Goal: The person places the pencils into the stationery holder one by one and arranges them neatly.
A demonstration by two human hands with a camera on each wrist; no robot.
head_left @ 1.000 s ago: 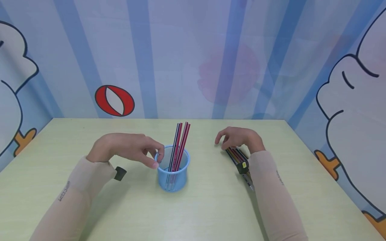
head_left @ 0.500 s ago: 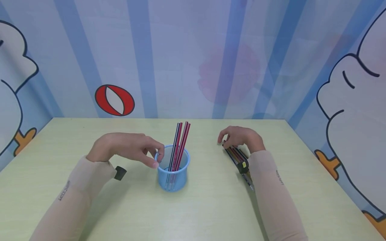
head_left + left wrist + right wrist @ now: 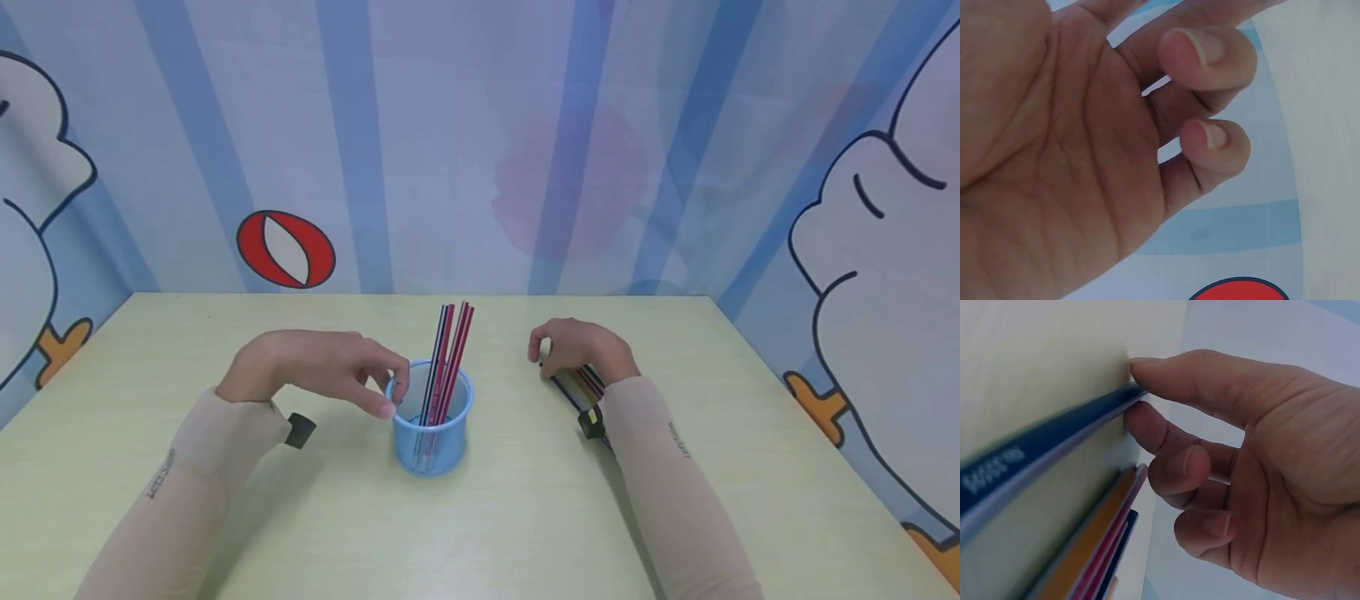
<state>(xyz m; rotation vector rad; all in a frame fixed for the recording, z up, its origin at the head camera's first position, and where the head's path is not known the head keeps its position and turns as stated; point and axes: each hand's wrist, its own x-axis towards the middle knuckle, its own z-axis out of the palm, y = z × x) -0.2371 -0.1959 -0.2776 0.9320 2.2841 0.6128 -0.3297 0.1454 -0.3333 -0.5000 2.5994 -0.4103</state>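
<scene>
Faceted blue pencil (image 3: 1060, 428), curled right hand (image 3: 581, 347) pinching its end, left hand (image 3: 330, 367) gripping translucent round cup's rim (image 3: 431, 430)

I count two hands (image 3: 326, 367) (image 3: 577, 346), one table (image 3: 510, 517), one cup (image 3: 429, 454) and, at least, four standing pencils (image 3: 453, 362) plus four loose pencils (image 3: 1082, 547)

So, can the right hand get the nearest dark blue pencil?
Seemingly yes: the right hand has its fingers around one end of the dark blue pencil, with other pencils leaving that end free.
</scene>
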